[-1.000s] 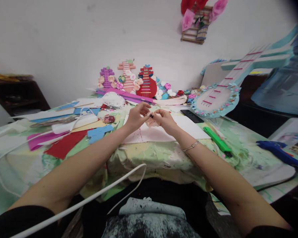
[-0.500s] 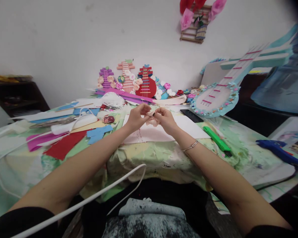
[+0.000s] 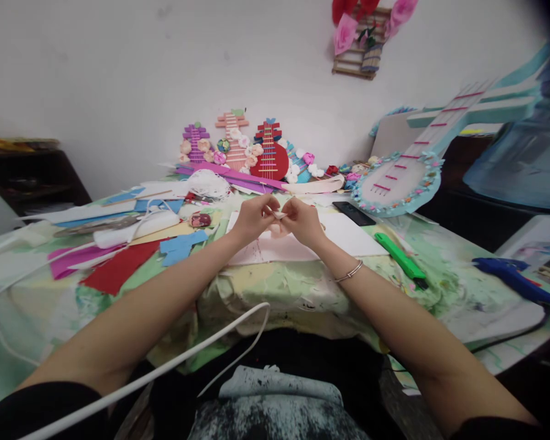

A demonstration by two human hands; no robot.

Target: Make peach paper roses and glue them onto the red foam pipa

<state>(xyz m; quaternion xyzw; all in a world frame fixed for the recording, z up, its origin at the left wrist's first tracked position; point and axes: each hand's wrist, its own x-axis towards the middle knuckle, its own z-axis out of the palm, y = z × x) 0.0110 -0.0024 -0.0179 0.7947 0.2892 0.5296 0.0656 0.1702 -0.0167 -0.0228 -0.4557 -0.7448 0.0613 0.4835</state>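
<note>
Between my two hands is a small pale pink crinkled piece (image 3: 279, 230), soft like paper or fabric; its exact kind is too small to tell. My left hand (image 3: 255, 217) pinches its left edge, thumb and fingers closed. From the other side my right hand (image 3: 302, 221) pinches it too, fingertips nearly meeting the left ones. Both hands hover over a white sheet (image 3: 352, 235) with a few reddish marks at its left end. A green utility knife (image 3: 401, 258) lies to the right of the sheet, and a black phone (image 3: 352, 214) lies behind it.
Blue (image 3: 183, 245) and red felt pieces (image 3: 119, 269) lie on the left. Small decorated lutes (image 3: 268, 156) lean against the wall. A larger pale blue lute (image 3: 403, 177) stands right, near a blue glue gun (image 3: 516, 278). A white cable (image 3: 165, 366) crosses in front of me.
My right hand has turned, its fingers now closer to my left fingertips. The pink piece has been shifted in the pinch, with a folded edge showing at the top.
</note>
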